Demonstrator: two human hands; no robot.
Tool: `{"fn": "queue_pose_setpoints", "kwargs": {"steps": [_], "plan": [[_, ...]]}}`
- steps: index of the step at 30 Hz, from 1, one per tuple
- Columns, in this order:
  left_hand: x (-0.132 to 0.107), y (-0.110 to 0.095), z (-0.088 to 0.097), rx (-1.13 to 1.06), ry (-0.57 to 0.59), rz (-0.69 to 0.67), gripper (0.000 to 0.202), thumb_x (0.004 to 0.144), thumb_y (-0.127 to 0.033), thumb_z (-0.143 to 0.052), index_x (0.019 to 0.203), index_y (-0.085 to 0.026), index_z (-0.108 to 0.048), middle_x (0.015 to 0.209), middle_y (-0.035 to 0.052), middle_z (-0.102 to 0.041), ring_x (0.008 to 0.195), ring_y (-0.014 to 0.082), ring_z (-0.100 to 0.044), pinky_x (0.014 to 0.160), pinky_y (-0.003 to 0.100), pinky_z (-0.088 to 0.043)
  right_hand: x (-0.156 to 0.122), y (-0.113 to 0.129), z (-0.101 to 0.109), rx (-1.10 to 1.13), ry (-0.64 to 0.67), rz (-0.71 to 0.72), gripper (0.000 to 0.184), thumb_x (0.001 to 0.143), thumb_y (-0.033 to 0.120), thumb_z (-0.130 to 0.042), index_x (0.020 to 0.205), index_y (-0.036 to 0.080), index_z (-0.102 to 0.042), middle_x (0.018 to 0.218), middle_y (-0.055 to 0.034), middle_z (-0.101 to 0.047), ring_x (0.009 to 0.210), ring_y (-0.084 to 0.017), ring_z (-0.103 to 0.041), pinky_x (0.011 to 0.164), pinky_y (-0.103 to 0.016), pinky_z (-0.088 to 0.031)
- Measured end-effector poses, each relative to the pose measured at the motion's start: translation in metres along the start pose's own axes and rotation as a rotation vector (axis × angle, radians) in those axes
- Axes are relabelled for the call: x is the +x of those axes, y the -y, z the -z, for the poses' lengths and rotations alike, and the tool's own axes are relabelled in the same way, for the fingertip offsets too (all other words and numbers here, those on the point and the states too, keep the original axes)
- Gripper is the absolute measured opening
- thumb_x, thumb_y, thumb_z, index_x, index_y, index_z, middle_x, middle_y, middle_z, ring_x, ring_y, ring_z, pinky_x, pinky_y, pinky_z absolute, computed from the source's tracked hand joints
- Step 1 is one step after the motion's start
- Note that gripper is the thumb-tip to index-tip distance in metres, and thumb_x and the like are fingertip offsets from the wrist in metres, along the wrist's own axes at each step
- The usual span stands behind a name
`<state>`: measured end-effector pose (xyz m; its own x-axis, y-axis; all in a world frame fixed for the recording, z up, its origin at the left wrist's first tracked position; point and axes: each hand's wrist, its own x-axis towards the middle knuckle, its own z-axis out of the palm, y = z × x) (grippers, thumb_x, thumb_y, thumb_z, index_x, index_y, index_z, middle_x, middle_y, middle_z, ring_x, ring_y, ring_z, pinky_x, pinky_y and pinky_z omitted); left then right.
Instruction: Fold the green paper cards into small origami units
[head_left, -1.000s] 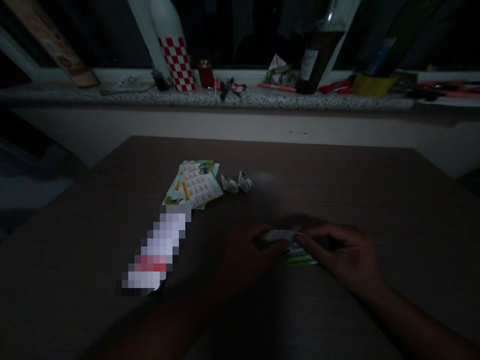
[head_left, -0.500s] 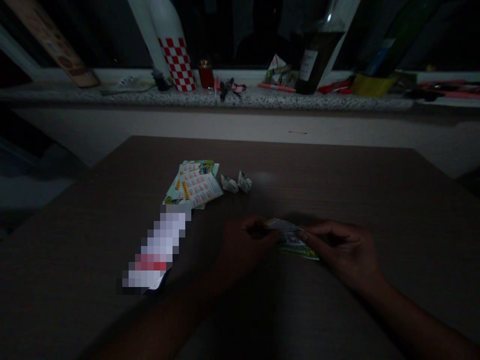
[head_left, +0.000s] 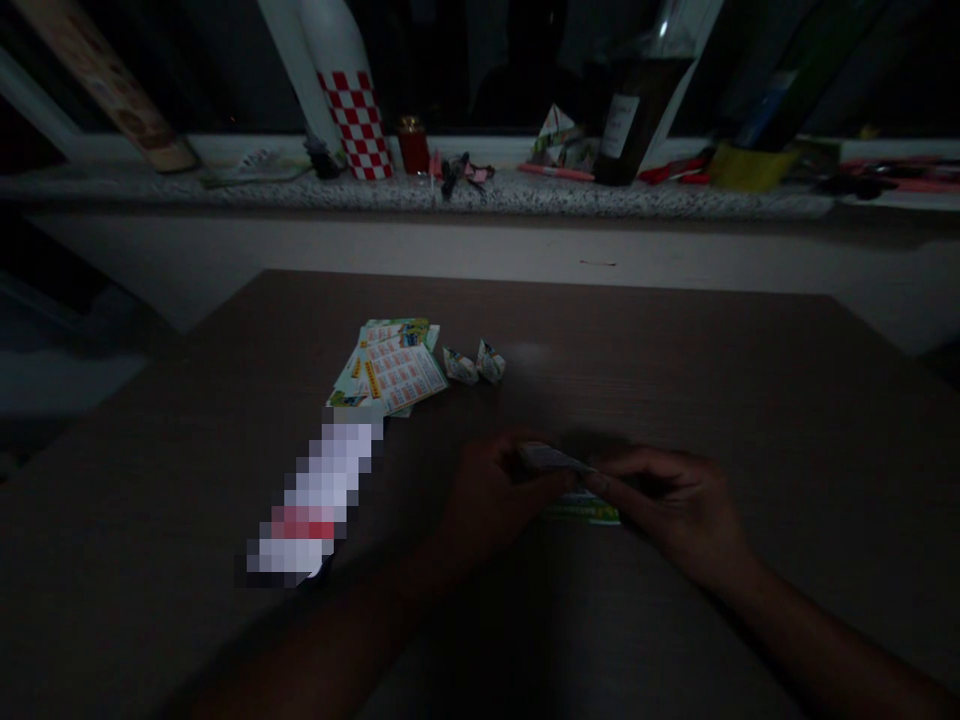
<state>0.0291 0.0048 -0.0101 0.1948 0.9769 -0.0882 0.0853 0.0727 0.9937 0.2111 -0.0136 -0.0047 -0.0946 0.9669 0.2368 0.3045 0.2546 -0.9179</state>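
Left of frame centre: fanned printed cards (head_left: 401, 372) on bench (head_left: 712, 365), two small folded shapes (head_left: 491, 363) just beside. Lower centre: pinches folded paper (head_left: 553, 456) with left hand (head_left: 487, 490), thumb close to fingers. Lies between hands, touching both, long axis roughly across frame. Right of centre: pinches right end with right hand (head_left: 679, 500), likewise nearly closed.

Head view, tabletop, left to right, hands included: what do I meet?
Pixelated object → pile of printed leaflets → left hand → printed paper held between both hands → right hand.
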Motion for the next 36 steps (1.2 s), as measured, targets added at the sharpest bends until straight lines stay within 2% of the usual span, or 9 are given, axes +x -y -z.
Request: {"fn": "queue_pose_setpoints", "kwargs": {"steps": [3, 7, 12, 18, 22, 26, 30, 32, 36], "plan": [[0.000, 0.001, -0.001, -0.098, 0.036, 0.055, 0.020, 0.069, -0.029, -0.075, 0.080, -0.014, -0.067, 0.073, 0.0020, -0.068, 0.067, 0.0154, -0.063, 0.060, 0.024, -0.048, 0.001, 0.001, 0.000, -0.051, 0.011, -0.024, 0.010, 0.076, 0.027, -0.070, 0.071, 0.018, -0.071, 0.066, -0.0016, -0.073, 0.057, -0.014, -0.067, 0.053, -0.021, -0.052], [0.003, 0.000, 0.002, -0.143, 0.015, 0.042, 0.025, 0.068, -0.027, -0.076, 0.088, -0.014, -0.068, 0.083, 0.0045, -0.071, 0.074, 0.0175, -0.066, 0.065, 0.026, -0.051, 0.002, 0.000, 0.002, -0.083, 0.035, -0.067, 0.016, 0.078, 0.029, -0.066, 0.068, 0.017, -0.068, 0.061, -0.0011, -0.069, 0.054, -0.013, -0.063, 0.050, -0.020, -0.050], [0.007, -0.001, 0.007, -0.149, -0.008, 0.058, 0.027, 0.067, -0.024, -0.077, 0.089, -0.014, -0.064, 0.082, 0.0039, -0.071, 0.072, 0.0159, -0.067, 0.064, 0.025, -0.052, 0.003, -0.002, 0.005, -0.119, 0.118, -0.087, 0.021, 0.080, 0.032, -0.063, 0.067, 0.017, -0.066, 0.061, -0.0015, -0.067, 0.054, -0.014, -0.061, 0.051, -0.021, -0.048], [0.008, -0.001, 0.010, -0.163, 0.034, 0.080, 0.031, 0.066, -0.019, -0.078, 0.090, -0.016, -0.059, 0.075, 0.0002, -0.070, 0.068, 0.0145, -0.066, 0.061, 0.023, -0.051, 0.005, -0.003, 0.008, -0.102, 0.121, -0.051, 0.013, 0.081, 0.030, -0.062, 0.078, 0.018, -0.065, 0.068, -0.0015, -0.069, 0.061, -0.014, -0.064, 0.059, -0.023, -0.052], [0.008, 0.002, 0.011, -0.243, 0.056, 0.102, 0.031, 0.066, -0.018, -0.077, 0.089, -0.016, -0.057, 0.076, -0.0005, -0.069, 0.069, 0.0137, -0.066, 0.063, 0.023, -0.051, 0.003, -0.009, 0.012, -0.082, 0.085, 0.050, 0.009, 0.084, 0.022, -0.060, 0.092, 0.020, -0.065, 0.080, -0.0023, -0.072, 0.072, -0.015, -0.068, 0.067, -0.023, -0.054], [0.011, 0.005, 0.012, -0.325, 0.032, 0.129, 0.036, 0.063, -0.019, -0.080, 0.090, -0.015, -0.056, 0.078, 0.0010, -0.070, 0.069, 0.0147, -0.066, 0.065, 0.026, -0.051, 0.002, -0.015, 0.015, -0.165, 0.142, 0.239, 0.019, 0.083, 0.014, -0.059, 0.098, 0.022, -0.068, 0.095, -0.0054, -0.072, 0.088, -0.019, -0.069, 0.076, -0.029, -0.056], [0.013, 0.008, 0.011, -0.471, 0.058, 0.196, 0.047, 0.060, -0.019, -0.081, 0.101, -0.014, -0.060, 0.083, 0.0040, -0.071, 0.069, 0.0164, -0.066, 0.066, 0.029, -0.052, 0.003, -0.017, 0.012, -0.258, 0.191, 0.375, 0.033, 0.075, 0.016, -0.068, 0.107, 0.022, -0.067, 0.111, -0.0096, -0.067, 0.099, -0.024, -0.066, 0.082, -0.034, -0.056], [0.013, 0.009, 0.009, -0.534, 0.094, 0.209, 0.045, 0.060, -0.018, -0.080, 0.101, -0.014, -0.064, 0.085, 0.0045, -0.071, 0.070, 0.0158, -0.066, 0.067, 0.028, -0.052, 0.004, -0.017, 0.010, -0.283, 0.199, 0.404, 0.037, 0.072, 0.020, -0.072, 0.109, 0.022, -0.067, 0.113, -0.0109, -0.067, 0.099, -0.024, -0.066, 0.082, -0.035, -0.056], [0.011, 0.008, 0.006, -0.573, 0.134, 0.244, 0.027, 0.063, -0.017, -0.076, 0.090, -0.013, -0.070, 0.083, 0.0041, -0.070, 0.071, 0.0151, -0.064, 0.069, 0.027, -0.051, 0.006, -0.016, 0.009, -0.250, 0.180, 0.448, 0.038, 0.068, 0.026, -0.077, 0.105, 0.021, -0.068, 0.104, -0.0111, -0.070, 0.092, -0.025, -0.068, 0.077, -0.035, -0.057]]}}
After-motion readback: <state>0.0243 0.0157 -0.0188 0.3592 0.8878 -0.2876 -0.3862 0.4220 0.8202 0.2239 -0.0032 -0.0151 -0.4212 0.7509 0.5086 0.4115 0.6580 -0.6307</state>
